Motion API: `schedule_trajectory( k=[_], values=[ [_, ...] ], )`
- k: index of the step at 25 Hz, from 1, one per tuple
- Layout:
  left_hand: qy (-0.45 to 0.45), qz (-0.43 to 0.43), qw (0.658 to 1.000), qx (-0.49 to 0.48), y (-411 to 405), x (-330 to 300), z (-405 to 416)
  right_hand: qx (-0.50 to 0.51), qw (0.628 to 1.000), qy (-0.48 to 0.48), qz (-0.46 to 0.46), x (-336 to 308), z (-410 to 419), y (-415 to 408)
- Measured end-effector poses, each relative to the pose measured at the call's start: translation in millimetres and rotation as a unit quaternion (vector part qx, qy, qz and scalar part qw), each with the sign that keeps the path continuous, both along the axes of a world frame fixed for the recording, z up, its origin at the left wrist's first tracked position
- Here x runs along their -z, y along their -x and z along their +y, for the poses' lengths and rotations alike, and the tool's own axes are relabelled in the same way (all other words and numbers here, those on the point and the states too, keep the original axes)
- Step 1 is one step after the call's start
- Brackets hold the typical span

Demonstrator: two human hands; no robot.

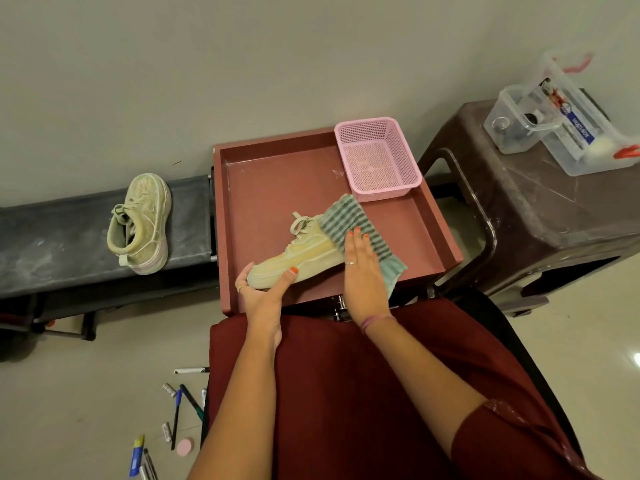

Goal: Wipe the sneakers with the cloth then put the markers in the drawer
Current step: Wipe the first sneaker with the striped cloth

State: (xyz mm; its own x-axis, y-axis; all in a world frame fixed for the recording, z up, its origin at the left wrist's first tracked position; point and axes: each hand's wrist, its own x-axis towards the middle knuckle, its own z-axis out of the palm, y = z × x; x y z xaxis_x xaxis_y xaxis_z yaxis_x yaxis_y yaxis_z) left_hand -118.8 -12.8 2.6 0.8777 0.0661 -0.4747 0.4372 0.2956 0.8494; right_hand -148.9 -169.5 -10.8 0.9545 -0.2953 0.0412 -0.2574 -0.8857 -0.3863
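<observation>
Dim, warm, even indoor light with soft shadows, mild overall softness and wide-angle bending at the edges

White-on-blue lettering on the clear plastic box (585,140) label, too blurred to read.

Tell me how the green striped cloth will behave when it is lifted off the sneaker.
The green striped cloth probably hangs limp: it already drapes over the pale sneaker. It looks light and unlikely to slip, since the right hand presses it flat.
</observation>
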Motion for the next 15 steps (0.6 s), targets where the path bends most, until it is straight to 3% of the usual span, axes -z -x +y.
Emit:
schedule_trajectory(
  k=[2, 4, 7, 10, 13, 15],
  values=[
    [-0.020, -0.006, 1.000, 0.007, -0.4, 1.0, -1.1, 0.099, 0.986, -0.129, 0.047, -0.1, -27.6, -23.5],
    [-0.057, -0.014, 0.998, 0.012, -0.5, -1.2, -2.2, 0.120, 0.953, -0.262, 0.096, -2.7, -56.6, -43.6],
    [-0.113, -0.021, 0.993, 0.033, -2.6, -2.9, -0.9, 0.064, 0.938, -0.311, 0.141, -3.8, -74.0, -48.6],
    [-0.203, -0.029, 0.976, 0.075, -2.3, -3.1, -0.1, 0.072, 0.929, -0.343, 0.121, -3.9, -73.3, -42.9],
    [-0.338, -0.038, 0.930, 0.138, -5.0, -4.5, 1.7, 0.072, 0.913, -0.390, 0.094, 2.0, -73.3, -40.5],
    [-0.484, -0.052, 0.851, 0.199, -14.3, -10.2, 3.3, 0.071, 0.908, -0.404, 0.090, 4.9, -74.8, -38.4]
  ],
)
